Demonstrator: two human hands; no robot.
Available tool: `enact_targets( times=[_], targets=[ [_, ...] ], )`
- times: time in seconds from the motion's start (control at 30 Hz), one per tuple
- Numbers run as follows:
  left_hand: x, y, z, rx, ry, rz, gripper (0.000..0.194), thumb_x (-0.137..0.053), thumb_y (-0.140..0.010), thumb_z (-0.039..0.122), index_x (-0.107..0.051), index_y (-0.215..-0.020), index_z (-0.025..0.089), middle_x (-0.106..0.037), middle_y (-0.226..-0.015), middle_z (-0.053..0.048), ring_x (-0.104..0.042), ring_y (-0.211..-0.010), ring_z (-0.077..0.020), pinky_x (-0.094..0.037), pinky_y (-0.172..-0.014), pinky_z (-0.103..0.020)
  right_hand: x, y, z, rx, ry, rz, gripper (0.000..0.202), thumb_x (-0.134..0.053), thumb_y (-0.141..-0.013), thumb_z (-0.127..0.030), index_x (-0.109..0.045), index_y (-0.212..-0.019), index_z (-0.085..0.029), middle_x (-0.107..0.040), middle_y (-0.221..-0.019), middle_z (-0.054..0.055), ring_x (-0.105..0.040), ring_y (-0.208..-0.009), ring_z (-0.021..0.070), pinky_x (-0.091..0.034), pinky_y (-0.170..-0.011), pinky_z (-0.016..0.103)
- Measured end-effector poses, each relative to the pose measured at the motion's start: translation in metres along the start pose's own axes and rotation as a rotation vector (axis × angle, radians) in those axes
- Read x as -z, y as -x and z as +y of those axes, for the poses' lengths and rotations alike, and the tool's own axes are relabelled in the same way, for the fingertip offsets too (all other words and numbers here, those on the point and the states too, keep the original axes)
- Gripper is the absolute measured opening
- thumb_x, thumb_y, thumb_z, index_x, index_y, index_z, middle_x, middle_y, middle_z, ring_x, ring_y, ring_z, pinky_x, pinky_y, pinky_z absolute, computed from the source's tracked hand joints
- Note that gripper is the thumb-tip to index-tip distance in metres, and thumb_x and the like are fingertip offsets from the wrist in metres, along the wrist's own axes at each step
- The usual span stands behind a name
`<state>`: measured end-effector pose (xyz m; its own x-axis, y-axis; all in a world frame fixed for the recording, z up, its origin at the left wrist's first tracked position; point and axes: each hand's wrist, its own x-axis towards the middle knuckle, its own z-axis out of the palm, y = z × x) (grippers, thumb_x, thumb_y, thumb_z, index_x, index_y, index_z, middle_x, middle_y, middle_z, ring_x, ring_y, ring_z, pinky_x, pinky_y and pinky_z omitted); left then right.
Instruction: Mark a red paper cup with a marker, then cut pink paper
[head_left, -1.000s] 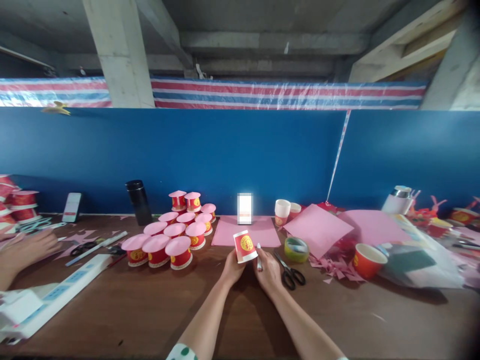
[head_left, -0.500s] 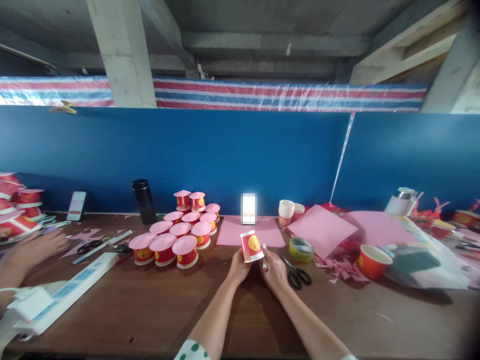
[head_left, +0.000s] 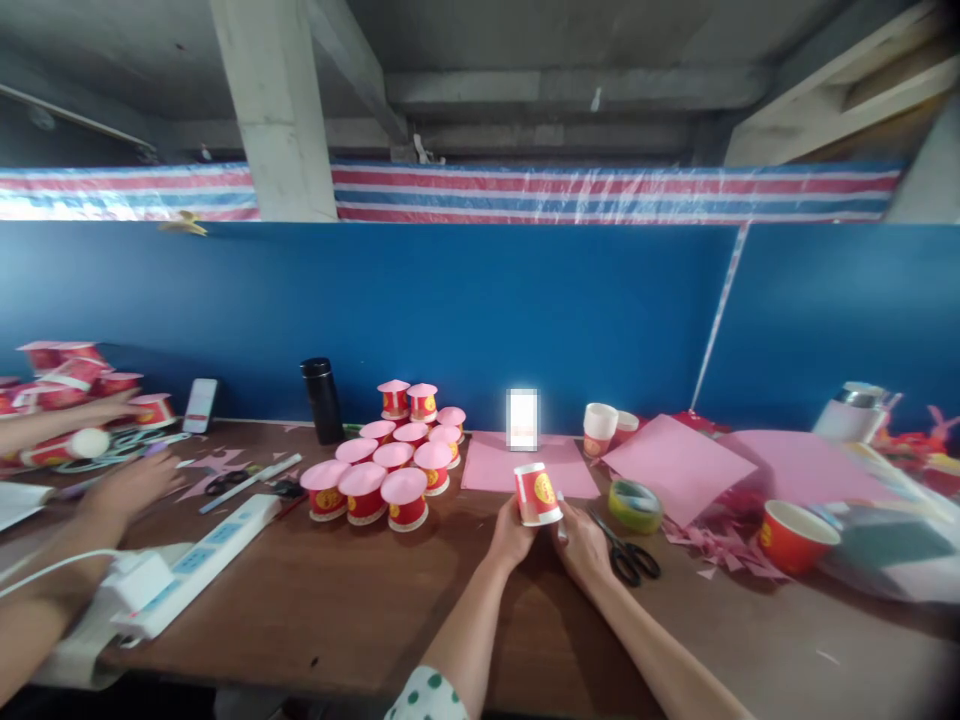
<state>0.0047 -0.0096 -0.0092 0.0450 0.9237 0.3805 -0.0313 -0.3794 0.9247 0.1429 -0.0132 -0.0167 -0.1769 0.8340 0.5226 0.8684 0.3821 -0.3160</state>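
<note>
- Left hand point(head_left: 512, 532): grip closed around the lower part of a red paper cup point(head_left: 538, 494), held upside down and tilted a little, its white base uppermost, a yellow emblem facing the camera.
- Cup sits above and just right of the left grip, lifted clear of the tabletop point(head_left: 375, 610), between the two hands.
- Right hand point(head_left: 583, 540): fingers curled around a small white marker-like object point(head_left: 561, 503); its tip stands up just right of the cup, very near the cup's side. Contact between the two cannot be told.
- Just right of the right grip: black scissors point(head_left: 628, 555) lying flat; beyond them a roll of green tape point(head_left: 634, 505).
- Beyond the cup, farther from the grips: a pink paper sheet point(head_left: 525, 465) flat on the tabletop.
- Left of the left grip, near: a cluster of pink-topped red cups point(head_left: 382, 470), some stacked two high at the back.
- Far left, well apart: a white power strip point(head_left: 202, 560) and another person's hand point(head_left: 131, 487) resting on the tabletop.
- Far right, well apart: an upright open red cup point(head_left: 795, 535) amid pink paper scraps point(head_left: 712, 548).
</note>
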Motion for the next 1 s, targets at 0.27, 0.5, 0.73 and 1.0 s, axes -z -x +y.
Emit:
enact_targets(
  times=[0.27, 0.5, 0.73, 1.0],
  targets=[
    [-0.002, 0.002, 0.010, -0.007, 0.041, 0.016, 0.022, -0.065, -0.065, 0.020, -0.062, -0.085, 0.013, -0.068, -0.086, -0.007, -0.061, -0.079, -0.0207, -0.047, -0.070, -0.029, 0.003, -0.003, 0.000, -0.016, 0.068, -0.061, 0.036, -0.039, -0.082, -0.023, -0.058, -0.111, -0.016, -0.067, -0.087, 0.010, -0.061, -0.079, 0.0222, -0.042, -0.062, 0.027],
    [-0.003, 0.002, 0.004, 0.016, 0.035, 0.051, 0.023, -0.067, -0.064, 0.023, -0.063, -0.085, 0.013, -0.068, -0.085, -0.006, -0.061, -0.081, -0.0218, -0.048, -0.071, -0.030, 0.003, -0.005, 0.001, 0.002, 0.063, -0.114, 0.042, -0.038, -0.080, -0.022, -0.053, -0.119, -0.017, -0.066, -0.102, 0.011, -0.061, -0.090, 0.0234, -0.045, -0.068, 0.028],
    [-0.004, 0.000, -0.006, 0.002, 0.088, 0.098, 0.031, -0.071, -0.060, 0.023, -0.062, -0.089, 0.014, -0.067, -0.090, -0.008, -0.061, -0.084, -0.0232, -0.048, -0.073, -0.032, -0.006, -0.005, 0.013, -0.072, -0.013, -0.145, 0.043, -0.033, -0.082, -0.036, -0.056, -0.115, -0.019, -0.066, -0.103, 0.012, -0.063, -0.087, 0.0277, -0.046, -0.063, 0.032],
    [-0.010, -0.006, -0.009, 0.039, 0.038, 0.055, 0.062, -0.070, -0.053, 0.007, -0.048, -0.111, 0.015, -0.063, -0.097, -0.010, -0.060, -0.085, -0.0224, -0.048, -0.074, -0.033, -0.001, -0.034, 0.015, -0.226, -0.029, -0.145, 0.036, -0.043, -0.078, -0.033, -0.059, -0.107, -0.019, -0.069, -0.076, 0.010, -0.064, -0.066, 0.0253, -0.039, -0.048, 0.026]
  ],
)
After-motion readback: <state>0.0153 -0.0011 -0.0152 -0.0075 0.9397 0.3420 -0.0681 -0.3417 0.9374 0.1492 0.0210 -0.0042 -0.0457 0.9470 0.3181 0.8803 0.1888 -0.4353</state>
